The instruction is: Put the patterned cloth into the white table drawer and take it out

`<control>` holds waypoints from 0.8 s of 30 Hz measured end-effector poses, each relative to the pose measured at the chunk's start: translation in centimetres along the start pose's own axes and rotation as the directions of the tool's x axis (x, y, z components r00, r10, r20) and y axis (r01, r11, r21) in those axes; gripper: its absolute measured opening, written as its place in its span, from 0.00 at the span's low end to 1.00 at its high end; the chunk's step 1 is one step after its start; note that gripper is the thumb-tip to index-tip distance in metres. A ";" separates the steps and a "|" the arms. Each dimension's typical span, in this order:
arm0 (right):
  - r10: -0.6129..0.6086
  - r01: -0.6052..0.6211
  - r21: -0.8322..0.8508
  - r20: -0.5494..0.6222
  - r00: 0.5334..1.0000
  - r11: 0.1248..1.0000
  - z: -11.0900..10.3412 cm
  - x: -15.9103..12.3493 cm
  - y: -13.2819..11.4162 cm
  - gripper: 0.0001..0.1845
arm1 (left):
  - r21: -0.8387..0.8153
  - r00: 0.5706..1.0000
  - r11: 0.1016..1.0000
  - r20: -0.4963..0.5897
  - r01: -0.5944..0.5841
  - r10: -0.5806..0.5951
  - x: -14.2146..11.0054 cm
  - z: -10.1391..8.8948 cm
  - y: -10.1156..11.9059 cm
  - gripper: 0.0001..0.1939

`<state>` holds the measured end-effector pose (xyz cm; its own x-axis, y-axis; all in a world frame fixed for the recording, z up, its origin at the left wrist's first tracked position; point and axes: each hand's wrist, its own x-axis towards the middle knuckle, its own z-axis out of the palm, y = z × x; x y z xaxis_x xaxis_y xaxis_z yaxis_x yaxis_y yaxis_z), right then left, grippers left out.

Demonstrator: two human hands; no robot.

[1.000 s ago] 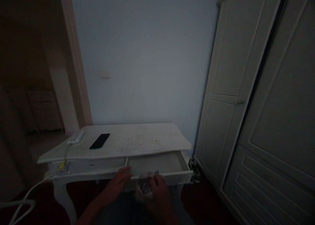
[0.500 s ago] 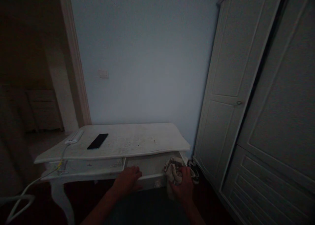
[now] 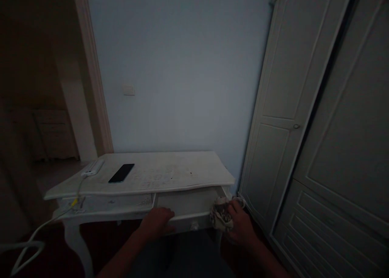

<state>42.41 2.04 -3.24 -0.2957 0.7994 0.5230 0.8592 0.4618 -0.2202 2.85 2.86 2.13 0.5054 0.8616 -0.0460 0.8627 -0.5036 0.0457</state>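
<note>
A white drawer [image 3: 185, 202] stands pulled out from under the right half of the white table [image 3: 164, 170]. My left hand [image 3: 158, 221] is closed over the left end of the drawer's front edge. Bunched in my right hand [image 3: 241, 223] is a light cloth with a dark pattern [image 3: 221, 215], held at the drawer's right front corner. The fingertips of my right hand are partly lost in the folds and the dim light. A small knob [image 3: 194, 226] shows on the drawer front between my hands.
On the tabletop's left lie a black phone [image 3: 122, 173] and a white power strip [image 3: 92, 168], whose cable [image 3: 45, 224] hangs off the left side. A tall wardrobe [image 3: 273, 148] stands close on the right. Behind the table is a blue wall [image 3: 182, 87] with a light switch [image 3: 128, 90].
My right hand has moved right with the cloth, from over the drawer's right part to its right corner. The left hand stays on the drawer edge.
</note>
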 end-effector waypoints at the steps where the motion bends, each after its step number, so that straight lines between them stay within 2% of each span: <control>1: 0.021 -0.022 -0.020 -0.020 1.000 1.000 -0.4 -0.7 1.3 0.25 | -0.008 1.000 1.000 -0.002 -0.001 0.001 0.0 0.0 0.0 0.17; 3: 0.057 -0.060 -0.050 -0.069 0.996 0.997 -0.1 -2.1 2.5 0.23 | -0.026 1.000 1.000 -0.012 -0.005 0.005 0.0 0.0 0.0 0.17; 6: 0.030 -0.038 -0.086 -0.084 0.996 0.996 2.5 -3.2 0.7 0.24 | -0.049 0.999 0.999 -0.034 -0.010 0.008 -0.1 0.2 -0.1 0.16; 10: -0.176 0.170 -0.125 -0.035 0.984 0.977 7.0 -2.3 -4.0 0.19 | -0.063 0.999 0.998 -0.039 -0.020 0.018 0.0 0.5 -0.4 0.17; 12: -0.257 0.250 -0.137 -0.034 0.966 0.958 7.8 -1.8 -4.8 0.18 | -0.055 0.999 0.998 -0.032 -0.022 0.020 0.1 0.7 -0.7 0.18; 14: -0.250 0.242 -0.143 -0.041 0.967 0.960 7.3 -1.8 -3.9 0.18 | -0.047 0.999 0.999 -0.031 -0.023 0.021 0.2 1.1 -0.9 0.18; 18: -0.084 0.077 -0.153 -0.045 0.995 0.985 4.3 -3.5 0.2 0.20 | -0.047 0.998 0.998 -0.052 -0.035 0.032 0.3 1.8 -1.4 0.20; 20: -0.021 0.013 -0.153 -0.050 0.999 0.988 3.5 -4.4 1.5 0.21 | -0.055 0.998 0.998 -0.060 -0.031 0.028 0.3 2.0 -1.4 0.19; 22: 0.013 -0.023 -0.150 -0.066 0.998 0.988 3.8 -4.9 1.6 0.21 | -0.070 0.997 0.997 -0.067 -0.029 0.024 0.3 1.9 -1.4 0.18; 24: 0.006 -0.016 -0.149 -0.073 0.997 0.989 5.0 -4.7 0.5 0.23 | -0.075 0.997 0.997 -0.067 -0.031 0.026 0.2 1.6 -1.2 0.18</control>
<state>42.16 0.42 -9.98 -0.2595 0.7716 0.5808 0.9166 0.3861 -0.1035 1.98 3.56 0.46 0.5257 0.8504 0.0219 0.8428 -0.5242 0.1218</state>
